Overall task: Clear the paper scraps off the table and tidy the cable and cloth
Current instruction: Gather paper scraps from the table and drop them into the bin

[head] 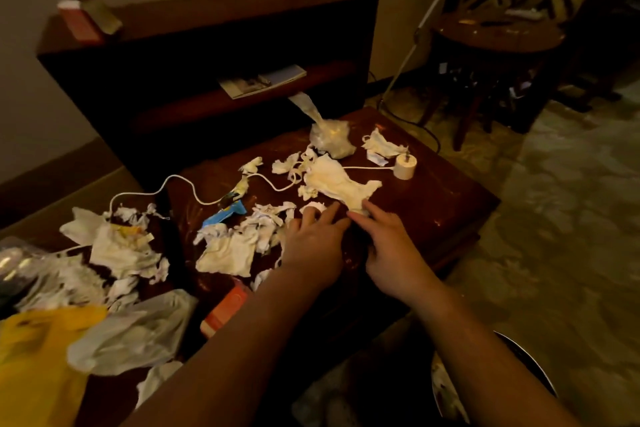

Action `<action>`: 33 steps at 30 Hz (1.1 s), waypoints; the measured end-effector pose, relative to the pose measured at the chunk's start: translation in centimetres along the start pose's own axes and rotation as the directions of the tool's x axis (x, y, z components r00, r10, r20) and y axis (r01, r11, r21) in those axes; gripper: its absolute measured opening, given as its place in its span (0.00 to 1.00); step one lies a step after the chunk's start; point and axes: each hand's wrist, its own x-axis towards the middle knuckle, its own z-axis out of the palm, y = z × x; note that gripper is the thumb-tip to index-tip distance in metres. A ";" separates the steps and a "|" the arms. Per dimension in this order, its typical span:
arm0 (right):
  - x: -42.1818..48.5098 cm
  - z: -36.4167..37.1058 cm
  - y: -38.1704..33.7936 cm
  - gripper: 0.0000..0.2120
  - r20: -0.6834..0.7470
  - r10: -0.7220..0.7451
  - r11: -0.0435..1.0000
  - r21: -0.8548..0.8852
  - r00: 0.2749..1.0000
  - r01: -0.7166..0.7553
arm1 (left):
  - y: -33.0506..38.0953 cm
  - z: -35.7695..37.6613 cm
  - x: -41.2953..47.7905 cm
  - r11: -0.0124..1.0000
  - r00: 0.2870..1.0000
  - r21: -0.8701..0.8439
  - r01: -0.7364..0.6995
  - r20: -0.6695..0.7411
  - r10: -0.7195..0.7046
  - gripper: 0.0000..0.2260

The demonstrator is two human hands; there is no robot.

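One cloth (341,182) end touches the right hand's (393,248) outstretched fingertips.

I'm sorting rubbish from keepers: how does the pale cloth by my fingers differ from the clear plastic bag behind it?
The pale cloth lies spread flat; the clear plastic bag is bunched into a ball with a twisted tail. The cloth is opaque, the bag see-through. The right hand touches the cloth, nothing touches the bag. Both lie on the dark table.
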 end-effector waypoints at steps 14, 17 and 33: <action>0.0 -1.6 1.5 0.24 0.009 0.030 0.999 -0.040 1.000 -0.029 | 0.4 -0.6 1.2 0.996 0.995 0.018 0.085 -0.045 -0.084 0.28; -0.8 -3.0 2.0 0.25 -0.004 0.051 0.999 0.005 0.999 -0.051 | 1.7 -0.6 1.2 0.995 0.985 0.012 0.103 -0.141 -0.101 0.32; -5.0 -7.2 6.5 0.13 -0.291 0.026 0.980 0.194 0.956 0.033 | 11.1 -3.1 0.6 0.608 0.910 -0.685 -0.402 -0.374 0.180 0.22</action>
